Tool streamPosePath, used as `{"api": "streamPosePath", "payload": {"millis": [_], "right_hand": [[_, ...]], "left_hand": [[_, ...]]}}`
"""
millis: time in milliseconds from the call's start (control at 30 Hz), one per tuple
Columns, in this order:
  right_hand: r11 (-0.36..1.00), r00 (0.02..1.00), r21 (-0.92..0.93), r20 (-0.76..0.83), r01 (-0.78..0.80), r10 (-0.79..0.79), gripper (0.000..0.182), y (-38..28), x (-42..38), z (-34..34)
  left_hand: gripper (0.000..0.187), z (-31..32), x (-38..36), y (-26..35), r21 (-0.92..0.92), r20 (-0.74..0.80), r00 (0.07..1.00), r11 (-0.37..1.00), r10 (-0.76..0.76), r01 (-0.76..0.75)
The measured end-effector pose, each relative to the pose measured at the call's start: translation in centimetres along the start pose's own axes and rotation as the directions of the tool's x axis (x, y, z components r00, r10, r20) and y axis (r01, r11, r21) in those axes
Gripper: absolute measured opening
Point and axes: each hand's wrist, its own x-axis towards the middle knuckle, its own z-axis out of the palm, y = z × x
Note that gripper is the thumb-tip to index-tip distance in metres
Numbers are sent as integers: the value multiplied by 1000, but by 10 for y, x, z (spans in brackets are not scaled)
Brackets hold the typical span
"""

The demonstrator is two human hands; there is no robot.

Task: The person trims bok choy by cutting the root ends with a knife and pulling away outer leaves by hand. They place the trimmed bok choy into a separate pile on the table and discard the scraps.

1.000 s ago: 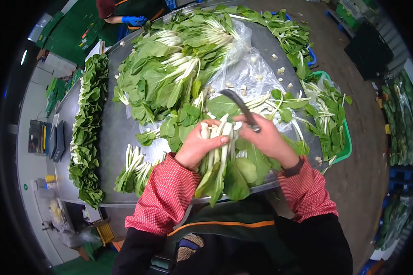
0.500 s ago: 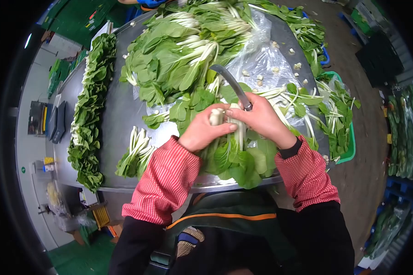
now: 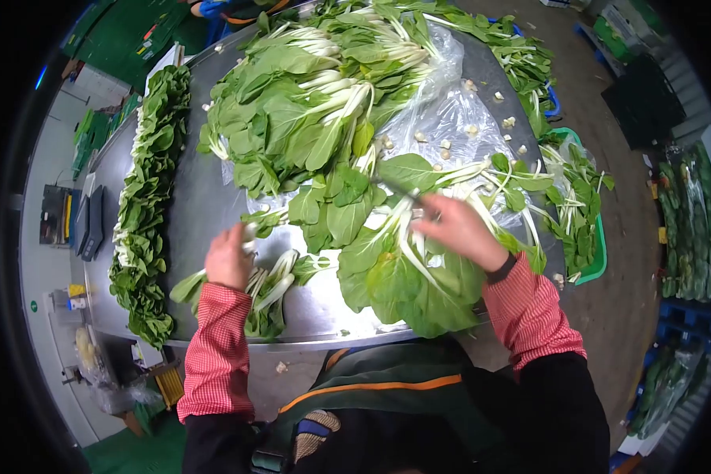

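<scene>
Leafy, white-stemmed bok choy [image 3: 407,268]

hands [image 3: 229,259]: 2 | knife [image 3: 399,189]: 1 | green crate [image 3: 596,253]: 1 | plastic sheet [image 3: 450,118]: 1

We stand in a vegetable packing room, a produce-processing workplace rather than a home kitchen. A long stainless-steel tabletop [image 3: 205,213] carries a big heap of bok choy [image 3: 316,95] on clear plastic sheeting [image 3: 450,118], with a trimmed row of greens [image 3: 146,197] lined along its far edge and cut stem ends [image 3: 482,118] scattered about. A green crate [image 3: 596,237] of leaf trimmings sits beside it. Bagged greens [image 3: 691,229] are stacked at the right, on a bare concrete floor [image 3: 624,316].
</scene>
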Motion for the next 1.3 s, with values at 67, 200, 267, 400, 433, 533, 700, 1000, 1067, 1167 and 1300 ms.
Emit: {"api": "streamPosePath", "payload": {"millis": [67,200,267,400,433,533,700,1000,1067,1167,1300], "right_hand": [[910,943,-413,-292,24,-158,27,25,17,-14],[759,930,-617,-365,-208,-42,20,86,33,-47],[774,941,-615,-329,-147,-82,19,103,31,-57],[856,980,-516,-183,-28,-78,15,52,6,-77],[935,990,-354,-129,5,-54,17,35,2,-85],[980,989,-195,-144,-45,17,19,-11,-16,-94],[865,981,-488,-191,-116,23,35,37,-14,-79],[942,966,-319,-259,-102,17,25,60,-27,-73],[970,974,-237,-228,-50,-5,27,39,-34,-81],[999,974,42,-225,18,-8,30,8,-45,-90],[990,879,-52,-454,133,-142,23,-12,-55,-104]], "left_hand": [[58,30,-20,-34,89,113,968,973,-222,213],[79,45,-37,-33,60,74,934,937,-349,345],[78,47,-28,-21,-65,-128,982,989,-138,131],[43,19,13,80,-593,-59,997,801,57,-81],[40,8,21,110,-697,-53,990,705,131,-131],[36,-28,43,196,-748,-140,934,583,328,-316],[30,-20,48,261,-814,-56,894,498,445,-299],[33,0,49,263,-719,-107,912,602,396,-347],[39,-18,58,278,-652,-252,879,601,404,-463],[40,-31,73,293,-544,-379,833,632,403,-553],[29,-31,82,290,-952,-23,959,286,282,-107]]}}
